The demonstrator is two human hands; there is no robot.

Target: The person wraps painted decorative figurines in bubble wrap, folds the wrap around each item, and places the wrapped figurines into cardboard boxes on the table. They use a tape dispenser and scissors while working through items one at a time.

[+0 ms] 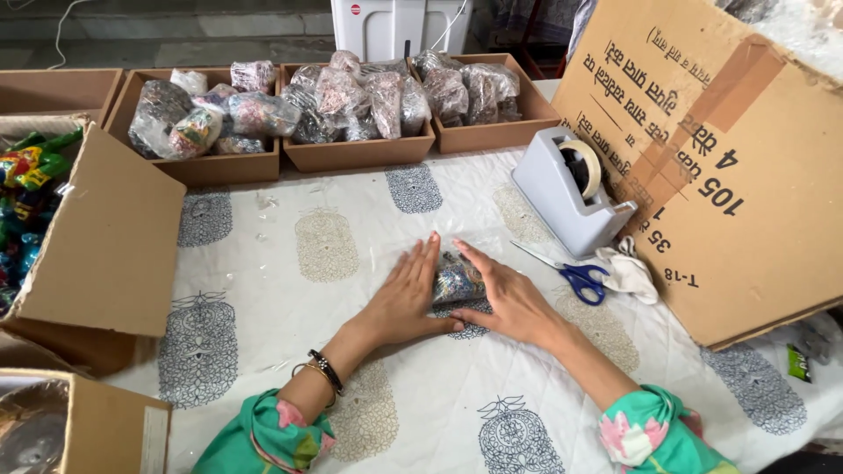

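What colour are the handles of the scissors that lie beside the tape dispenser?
Blue. The scissors lie on the table cloth right of the right hand, shown in the head view.

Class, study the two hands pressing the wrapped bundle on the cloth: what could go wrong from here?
1. The left hand and right hand only press the bundle flat-palmed; its clear wrap might spring open.
2. The scissors lie beside the right hand, so a sideways move could meet the blades.
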